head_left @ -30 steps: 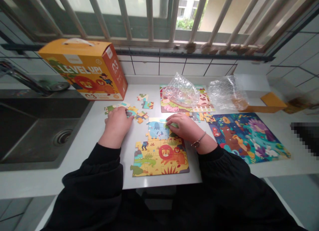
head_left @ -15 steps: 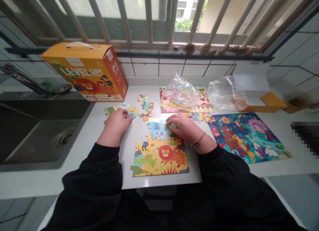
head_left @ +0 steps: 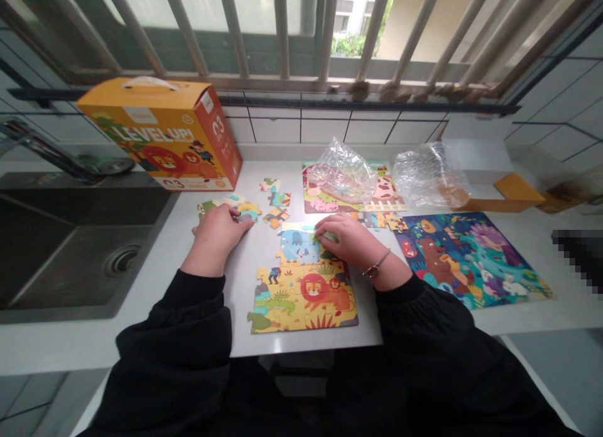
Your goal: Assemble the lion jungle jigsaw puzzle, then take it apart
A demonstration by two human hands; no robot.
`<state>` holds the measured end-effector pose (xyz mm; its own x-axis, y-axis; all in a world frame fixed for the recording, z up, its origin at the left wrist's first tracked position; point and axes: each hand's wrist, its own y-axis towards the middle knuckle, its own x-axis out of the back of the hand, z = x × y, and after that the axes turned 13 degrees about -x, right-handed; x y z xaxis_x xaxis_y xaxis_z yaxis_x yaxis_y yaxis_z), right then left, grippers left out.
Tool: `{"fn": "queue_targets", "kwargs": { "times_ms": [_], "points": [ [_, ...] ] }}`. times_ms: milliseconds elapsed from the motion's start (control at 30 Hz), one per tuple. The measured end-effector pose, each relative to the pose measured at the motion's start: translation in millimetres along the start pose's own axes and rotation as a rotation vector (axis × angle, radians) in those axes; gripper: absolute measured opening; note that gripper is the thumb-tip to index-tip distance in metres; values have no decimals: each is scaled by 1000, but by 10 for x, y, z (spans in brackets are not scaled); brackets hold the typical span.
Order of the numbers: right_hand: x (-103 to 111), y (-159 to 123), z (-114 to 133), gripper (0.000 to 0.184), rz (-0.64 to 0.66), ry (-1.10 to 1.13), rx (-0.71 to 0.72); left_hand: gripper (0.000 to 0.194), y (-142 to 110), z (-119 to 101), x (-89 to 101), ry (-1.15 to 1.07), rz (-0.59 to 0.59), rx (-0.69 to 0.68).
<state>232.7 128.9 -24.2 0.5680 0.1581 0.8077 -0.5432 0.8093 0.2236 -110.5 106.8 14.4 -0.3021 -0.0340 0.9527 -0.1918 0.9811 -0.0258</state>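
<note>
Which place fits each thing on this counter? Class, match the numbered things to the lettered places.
Things:
1. orange cardboard puzzle box
2. yellow lion jigsaw puzzle
3. blue-green bear jigsaw puzzle
4. leftmost crumpled clear plastic bag

Places:
A. under the right hand
B. on the pink-and-cream farm jigsaw puzzle
C. at the back of the white counter, beside the steel sink
D. flat at the counter's right end

Pairs: 1-C; 2-A; 3-D; 4-B

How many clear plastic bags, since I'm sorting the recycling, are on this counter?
2. One crumpled clear plastic bag lies on the farm jigsaw puzzle at the back; a second clear plastic bag sits to its right, partly over an orange cardboard piece. Others may be hidden.
</note>
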Motion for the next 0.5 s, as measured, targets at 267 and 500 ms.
{"fn": "queue_targets", "kwargs": {
  "times_ms": [267,500],
  "points": [
    [71,-14,38,15,7,-4,-37,39,-42,-66,-14,-38,-67,18],
    [501,-177,-189,22,-470,-66,-627,17,-48,-93,-12,-143,-175,-314]
  ]
}}
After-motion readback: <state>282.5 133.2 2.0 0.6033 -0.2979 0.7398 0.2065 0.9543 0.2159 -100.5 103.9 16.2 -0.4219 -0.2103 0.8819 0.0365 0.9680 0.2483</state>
